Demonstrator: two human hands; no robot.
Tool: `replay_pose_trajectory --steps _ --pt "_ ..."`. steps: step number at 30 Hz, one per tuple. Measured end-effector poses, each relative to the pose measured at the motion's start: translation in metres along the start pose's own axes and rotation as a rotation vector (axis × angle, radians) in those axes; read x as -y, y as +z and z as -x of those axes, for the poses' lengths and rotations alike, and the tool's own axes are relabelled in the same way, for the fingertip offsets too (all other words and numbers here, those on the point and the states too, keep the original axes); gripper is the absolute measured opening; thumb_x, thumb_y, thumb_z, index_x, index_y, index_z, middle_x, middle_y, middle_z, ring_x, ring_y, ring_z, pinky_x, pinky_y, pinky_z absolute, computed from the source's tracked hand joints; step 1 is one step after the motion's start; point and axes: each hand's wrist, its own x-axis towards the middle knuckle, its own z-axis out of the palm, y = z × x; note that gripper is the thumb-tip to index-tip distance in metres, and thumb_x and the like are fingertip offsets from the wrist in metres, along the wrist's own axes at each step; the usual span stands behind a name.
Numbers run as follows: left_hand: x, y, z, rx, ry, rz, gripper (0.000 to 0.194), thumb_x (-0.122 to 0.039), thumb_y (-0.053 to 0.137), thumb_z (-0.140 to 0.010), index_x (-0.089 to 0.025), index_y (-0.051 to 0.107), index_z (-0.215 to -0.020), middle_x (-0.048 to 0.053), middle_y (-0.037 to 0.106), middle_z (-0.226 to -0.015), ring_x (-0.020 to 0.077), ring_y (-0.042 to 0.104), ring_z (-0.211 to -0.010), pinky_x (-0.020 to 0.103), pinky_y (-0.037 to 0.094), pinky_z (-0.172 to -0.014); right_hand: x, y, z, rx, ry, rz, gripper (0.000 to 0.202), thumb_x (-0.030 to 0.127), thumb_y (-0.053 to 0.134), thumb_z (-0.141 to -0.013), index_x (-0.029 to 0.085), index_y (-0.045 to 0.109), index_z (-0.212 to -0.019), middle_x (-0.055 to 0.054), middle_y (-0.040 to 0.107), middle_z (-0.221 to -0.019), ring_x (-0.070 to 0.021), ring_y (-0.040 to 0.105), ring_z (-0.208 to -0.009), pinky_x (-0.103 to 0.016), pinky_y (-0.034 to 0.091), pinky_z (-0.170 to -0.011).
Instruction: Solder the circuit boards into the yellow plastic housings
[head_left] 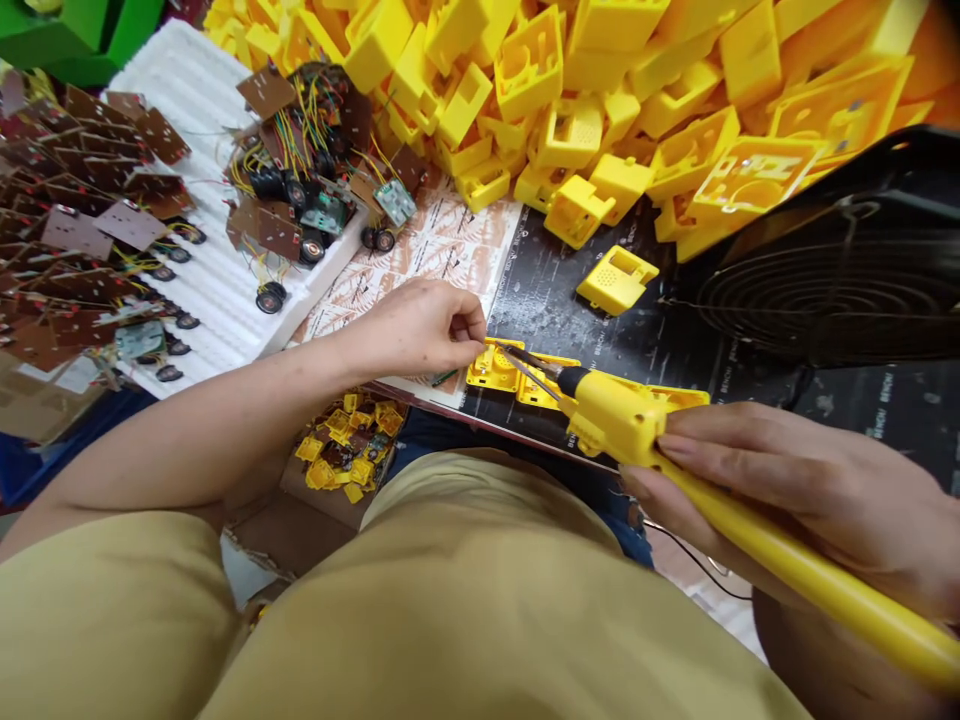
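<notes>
My right hand (817,490) is wrapped round the yellow handle of a soldering iron (611,410), which has a dark barrel and a thin metal tube alongside. Its tip reaches a small yellow plastic housing (493,368) at the bench's near edge; whether they touch I cannot tell. Just left of that tip, my left hand (420,325) is closed in a pinch over the housing's upper left corner. What sits between those fingertips is hidden. More open yellow housings (551,385) lie in a row to the right, partly covered by the iron.
Yellow plastic casings (529,65) are heaped at the back, with one casing (619,280) lying apart. A black fan (832,270) stands at right. Brown circuit boards (75,190) with wires and small round speakers cover a white foam sheet (217,110). Below, a box holds yellow parts (349,445).
</notes>
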Motion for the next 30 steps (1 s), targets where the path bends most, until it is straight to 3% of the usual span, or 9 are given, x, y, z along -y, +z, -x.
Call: replay_pose_trajectory --steps 4,6,8,12,14,17,21,27,30 --pt "0.001 -0.002 -0.003 0.029 0.03 -0.003 0.009 -0.014 0.065 -0.07 -0.016 0.073 -0.072 -0.005 0.069 -0.063 0.0083 0.061 -0.06 0.02 0.04 -0.062 0.007 -0.001 -0.011 0.115 -0.085 0.06 0.014 0.028 0.06 -0.098 0.022 0.062 -0.086 -0.001 0.067 -0.079 -0.0105 0.068 -0.074 -0.023 0.059 -0.072" --pt "0.001 -0.002 -0.004 0.036 0.038 -0.012 0.008 -0.014 0.065 -0.069 -0.016 0.073 -0.071 -0.005 0.069 -0.062 0.0077 0.06 -0.059 0.02 0.039 -0.061 0.007 0.0 -0.016 0.136 -0.159 0.07 0.006 0.022 0.066 -0.094 0.02 0.062 -0.09 -0.001 0.068 -0.082 -0.0105 0.068 -0.077 -0.023 0.059 -0.076" --pt "0.0 -0.003 -0.005 0.035 0.035 -0.024 0.008 -0.014 0.065 -0.068 -0.016 0.072 -0.07 -0.005 0.068 -0.062 0.0071 0.059 -0.057 0.019 0.038 -0.06 0.006 0.001 -0.022 0.12 -0.254 0.081 0.014 0.016 0.076 -0.086 0.017 0.064 -0.092 -0.002 0.069 -0.082 -0.0103 0.068 -0.077 -0.022 0.059 -0.077" --pt "-0.002 -0.003 -0.006 0.036 0.035 -0.054 0.008 -0.016 0.064 -0.067 -0.016 0.072 -0.069 -0.005 0.066 -0.059 0.0068 0.057 -0.056 0.019 0.038 -0.059 -0.003 -0.003 -0.026 0.056 -0.395 0.126 0.018 0.018 0.081 -0.081 0.015 0.065 -0.088 -0.002 0.068 -0.079 -0.0092 0.066 -0.071 -0.02 0.058 -0.074" --pt "-0.002 -0.004 -0.006 0.047 0.036 -0.073 0.008 -0.018 0.065 -0.068 -0.017 0.073 -0.07 -0.005 0.065 -0.06 0.0072 0.058 -0.057 0.019 0.038 -0.06 -0.006 -0.009 -0.024 0.096 -0.418 0.126 0.022 0.019 0.083 -0.08 0.016 0.065 -0.092 -0.003 0.069 -0.082 -0.0092 0.067 -0.073 -0.02 0.058 -0.075" --pt "-0.001 -0.005 -0.006 0.079 0.039 -0.08 0.01 -0.02 0.064 -0.07 -0.017 0.073 -0.073 -0.005 0.066 -0.062 0.008 0.06 -0.06 0.02 0.04 -0.063 -0.004 -0.014 -0.019 0.147 -0.37 0.101 0.03 0.017 0.085 -0.076 0.019 0.065 -0.098 -0.001 0.069 -0.086 -0.0092 0.067 -0.077 -0.021 0.057 -0.077" --pt "0.001 -0.006 -0.006 0.093 0.046 -0.07 0.012 -0.021 0.063 -0.071 -0.018 0.073 -0.075 -0.005 0.067 -0.065 0.0092 0.062 -0.064 0.021 0.041 -0.066 0.006 -0.009 -0.017 0.083 -0.179 0.079 0.019 0.011 0.076 -0.083 0.018 0.06 -0.09 0.0 0.067 -0.079 -0.0106 0.066 -0.073 -0.023 0.056 -0.071" --pt "0.002 -0.003 -0.008 0.064 0.062 -0.072 0.007 -0.02 0.064 -0.069 -0.02 0.071 -0.07 -0.004 0.064 -0.06 0.0127 0.062 -0.065 0.024 0.043 -0.07 0.007 0.002 -0.023 0.034 -0.346 0.099 0.023 0.016 0.081 -0.078 0.02 0.062 -0.091 0.001 0.07 -0.078 -0.0123 0.068 -0.066 -0.025 0.061 -0.065" --pt "0.0 -0.003 -0.008 0.057 0.066 -0.074 0.006 -0.019 0.065 -0.068 -0.02 0.071 -0.069 -0.004 0.064 -0.059 0.013 0.062 -0.065 0.025 0.043 -0.069 0.005 -0.007 -0.022 0.064 -0.247 0.127 0.017 0.02 0.077 -0.084 0.022 0.061 -0.088 0.002 0.068 -0.075 -0.0116 0.067 -0.065 -0.024 0.06 -0.063"
